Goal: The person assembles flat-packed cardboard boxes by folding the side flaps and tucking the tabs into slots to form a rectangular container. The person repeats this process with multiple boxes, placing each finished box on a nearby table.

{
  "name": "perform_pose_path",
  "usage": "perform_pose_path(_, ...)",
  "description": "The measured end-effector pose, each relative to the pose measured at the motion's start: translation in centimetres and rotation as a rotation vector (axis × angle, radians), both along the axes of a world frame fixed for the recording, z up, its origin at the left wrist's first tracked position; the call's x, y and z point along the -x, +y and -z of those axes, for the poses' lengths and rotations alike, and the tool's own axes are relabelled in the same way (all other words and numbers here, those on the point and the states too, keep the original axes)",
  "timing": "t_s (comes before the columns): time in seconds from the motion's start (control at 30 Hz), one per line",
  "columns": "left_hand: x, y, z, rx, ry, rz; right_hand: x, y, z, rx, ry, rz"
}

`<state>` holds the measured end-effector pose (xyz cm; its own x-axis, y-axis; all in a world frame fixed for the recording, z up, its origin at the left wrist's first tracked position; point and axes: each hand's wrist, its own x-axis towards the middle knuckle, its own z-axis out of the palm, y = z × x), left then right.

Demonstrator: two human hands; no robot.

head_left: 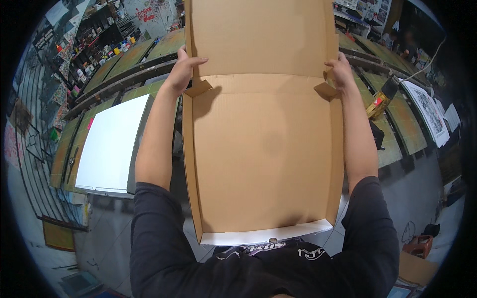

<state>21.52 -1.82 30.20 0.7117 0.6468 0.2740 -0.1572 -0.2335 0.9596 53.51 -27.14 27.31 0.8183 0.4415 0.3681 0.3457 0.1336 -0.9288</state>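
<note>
Head — left hand (pixel 182 72) grips box (pixel 263 159); right (pixel 342 73) too.

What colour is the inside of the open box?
Plain brown: the inside of the open box shows best in the head view.

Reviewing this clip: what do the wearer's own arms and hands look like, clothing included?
The left hand and right hand are ungloved, with no watch or bracelet visible on either wrist. Both forearms are bare. The left sleeve and right sleeve are plain, dark and short, belonging to a dark T-shirt with a pale chest print.
</note>
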Motion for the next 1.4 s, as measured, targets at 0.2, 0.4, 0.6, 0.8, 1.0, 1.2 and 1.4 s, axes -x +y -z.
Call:
perform_pose_path(0.2,3.3,0.3,-0.4,-0.116,-0.071,0.172,3.5,-3.3,-2.4,-0.03,-0.098,-0.141)
perform_pose_path(0.4,4.3,0.7,-0.4,-0.035,-0.13,0.17,3.7,-5.3,-2.9,0.052,-0.013,-0.159)
perform_pose_path(0.6,2.2,7.1,6.6,0.22,-0.239,0.042,3.1,-3.8,-1.3,0.091,0.044,-0.136)
perform_pose_path(0.8,0.7,0.5,6.1,0.288,-0.064,-0.141,4.9,-4.0,0.9,0.204,0.154,-0.035)
perform_pose_path(1.0,0.6,0.7,5.9,0.169,-0.136,-0.177,3.4,-4.5,0.9,0.191,-0.026,0.022)
perform_pose_path(1.2,0.7,1.6,9.0,0.194,-0.256,-0.215,5.8,-3.5,2.0,-0.103,0.093,0.063)
perform_pose_path(1.4,2.0,2.2,8.6,0.432,-0.637,-0.015,5.2,-4.3,2.6,-0.064,0.148,-0.009)
